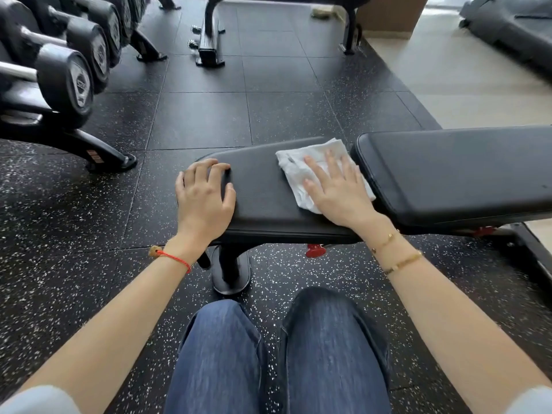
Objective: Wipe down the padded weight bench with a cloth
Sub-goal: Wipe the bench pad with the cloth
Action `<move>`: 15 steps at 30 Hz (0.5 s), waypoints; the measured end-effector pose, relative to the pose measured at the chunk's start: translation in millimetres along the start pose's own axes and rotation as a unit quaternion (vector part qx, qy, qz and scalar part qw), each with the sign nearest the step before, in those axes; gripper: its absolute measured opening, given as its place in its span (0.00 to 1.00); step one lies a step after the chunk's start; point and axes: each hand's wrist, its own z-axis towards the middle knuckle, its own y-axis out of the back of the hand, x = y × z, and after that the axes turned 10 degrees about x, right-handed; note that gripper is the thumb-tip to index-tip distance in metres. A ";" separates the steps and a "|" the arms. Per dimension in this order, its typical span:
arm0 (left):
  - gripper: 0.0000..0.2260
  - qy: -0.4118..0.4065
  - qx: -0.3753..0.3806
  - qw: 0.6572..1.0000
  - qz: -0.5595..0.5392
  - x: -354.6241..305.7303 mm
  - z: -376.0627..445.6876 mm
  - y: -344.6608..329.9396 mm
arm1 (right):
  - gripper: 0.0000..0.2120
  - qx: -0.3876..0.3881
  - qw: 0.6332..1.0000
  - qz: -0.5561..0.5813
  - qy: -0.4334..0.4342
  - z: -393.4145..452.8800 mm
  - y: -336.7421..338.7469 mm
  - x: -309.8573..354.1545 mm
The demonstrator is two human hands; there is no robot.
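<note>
1. The right hand (334, 189) lies flat with fingers spread on the white cloth (301, 165), pressing it onto the seat pad (263, 189). An open palm likely spreads pressure across the fabric for wiping.
2. The left hand (203, 192) rests at the left end of that pad, fingers curled over its far-left edge, holding nothing else; it probably braces the weight bench.
3. The cloth is crumpled and folded, at the seat pad's right end, just beside the gap to the longer back pad (457, 171).
4. Both pads are black, smooth and slightly glossy, stitched at the edges.
5. Dumbbells (68, 79) sit racked far left.
</note>
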 end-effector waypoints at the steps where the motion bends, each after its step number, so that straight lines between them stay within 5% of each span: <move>1: 0.17 0.000 0.001 1.000 -0.002 -0.9 -0.1 0.0 | 0.26 0.003 1.000 0.005 -0.018 12.9 4.8 1.4; 5: 0.16 0.005 -0.001 1.000 -0.007 -3.4 0.2 2.8 | 0.27 0.022 0.999 0.005 -0.029 55.4 17.5 27.0; 10: 0.17 0.007 -0.003 1.000 -0.021 -1.9 -0.6 4.8 | 0.27 0.000 0.996 -0.041 0.080 25.8 -4.9 72.7; 15: 0.16 0.005 -0.006 0.999 -0.032 -0.9 -1.3 4.6 | 0.26 -0.015 0.995 -0.034 0.090 -17.7 -12.4 35.4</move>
